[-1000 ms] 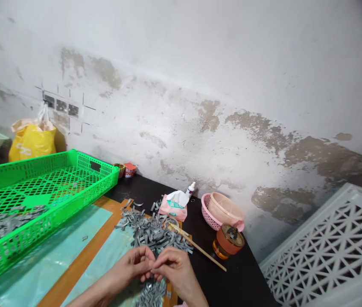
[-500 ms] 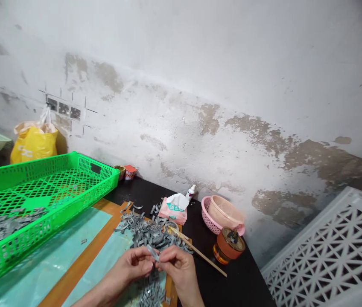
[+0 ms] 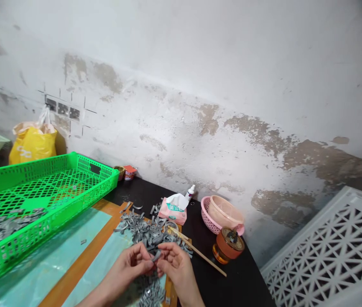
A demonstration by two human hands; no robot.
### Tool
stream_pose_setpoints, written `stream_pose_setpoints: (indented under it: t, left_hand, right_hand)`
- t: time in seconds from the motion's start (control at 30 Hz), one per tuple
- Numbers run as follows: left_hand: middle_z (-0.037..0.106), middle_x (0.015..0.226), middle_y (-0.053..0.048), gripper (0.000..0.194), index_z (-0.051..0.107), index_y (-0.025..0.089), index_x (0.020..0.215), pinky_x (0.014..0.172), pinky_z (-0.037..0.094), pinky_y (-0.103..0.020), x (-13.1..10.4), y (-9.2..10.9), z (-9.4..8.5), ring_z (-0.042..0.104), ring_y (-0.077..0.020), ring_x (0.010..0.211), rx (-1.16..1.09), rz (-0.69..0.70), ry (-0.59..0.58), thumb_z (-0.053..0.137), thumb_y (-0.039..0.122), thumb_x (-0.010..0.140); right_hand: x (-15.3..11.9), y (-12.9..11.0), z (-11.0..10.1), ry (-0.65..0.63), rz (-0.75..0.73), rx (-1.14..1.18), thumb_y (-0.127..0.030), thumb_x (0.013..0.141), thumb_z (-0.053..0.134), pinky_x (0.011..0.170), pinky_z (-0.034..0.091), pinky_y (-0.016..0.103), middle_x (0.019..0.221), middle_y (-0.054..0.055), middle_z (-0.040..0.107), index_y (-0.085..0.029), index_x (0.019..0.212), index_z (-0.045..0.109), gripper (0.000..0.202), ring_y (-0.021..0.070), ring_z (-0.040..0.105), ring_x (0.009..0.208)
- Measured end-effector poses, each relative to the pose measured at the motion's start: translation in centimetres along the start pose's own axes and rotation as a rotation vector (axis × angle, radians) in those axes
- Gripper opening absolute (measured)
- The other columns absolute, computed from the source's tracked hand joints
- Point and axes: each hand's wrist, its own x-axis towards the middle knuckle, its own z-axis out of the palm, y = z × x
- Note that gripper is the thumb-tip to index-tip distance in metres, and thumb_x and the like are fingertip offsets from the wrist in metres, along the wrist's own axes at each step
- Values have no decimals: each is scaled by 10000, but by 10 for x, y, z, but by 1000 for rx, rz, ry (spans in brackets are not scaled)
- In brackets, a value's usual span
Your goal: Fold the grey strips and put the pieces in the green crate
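Note:
My left hand (image 3: 136, 263) pinches one end of a small grey strip (image 3: 156, 256), held low in the middle of the head view. Close beside it, my right hand (image 3: 175, 263) has its thumb and fingers bent around the strip's other end. Behind and beneath both hands lies a heap of grey strips (image 3: 145, 230), with a smaller pile (image 3: 153, 293) nearer to me. More grey pieces (image 3: 4, 230) rest in the green crate (image 3: 56, 209) at the left.
A pink tissue pack (image 3: 173, 209), white bottle (image 3: 190, 192), wooden stick (image 3: 206, 258), pink baskets (image 3: 211, 221) and an amber jar (image 3: 229, 245) stand or lie to the right. A yellow bag (image 3: 33, 143) is behind the crate; a white lattice panel (image 3: 328, 251) leans at right.
The grey strip between my hands has turned and now looks curved. My right hand's fingers have loosened and spread a little, and my left fingers have shifted slightly.

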Motion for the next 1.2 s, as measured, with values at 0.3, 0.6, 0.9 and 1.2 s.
stream_pose_setpoints:
  t: [0.3, 0.6, 0.9, 1.2]
  left_hand:
    - [739, 631, -58, 290, 695, 139, 671, 596, 424, -281, 6, -9, -12, 662, -189, 598, 12, -20, 28, 884, 341, 583]
    - [718, 607, -25, 253, 705, 158, 727, 534, 391, -232, 2, -8, -6, 637, -151, 554, 22, 0, 0, 890, 267, 593]
    - [717, 617, -25, 279, 687, 148, 754, 538, 380, -228, 2, -7, -7, 623, -140, 563, 48, 14, -7, 878, 299, 617]
    - [736, 604, -29, 260, 684, 162, 740, 584, 448, -268, 1, -1, 0, 676, -182, 587, -9, 11, -35, 877, 288, 620]
  right_hand:
    - [1, -4, 2, -97, 20, 17, -397, 666, 820, 554, 471, 238, 675, -4, 602, -173, 728, 759, 241, 114, 562, 551]
    - [-2, 1, 1, -35, 213, 140, -318, 541, 902, 531, 473, 232, 584, 11, 671, -139, 740, 699, 336, 121, 602, 493]
    - [-1, -1, 5, 8, 250, 114, -373, 511, 899, 518, 473, 221, 572, 17, 683, -130, 708, 626, 415, 119, 616, 477]
    - [0, 2, 7, 26, 157, 76, -359, 531, 875, 466, 433, 195, 559, -35, 636, -169, 714, 539, 427, 104, 586, 448]
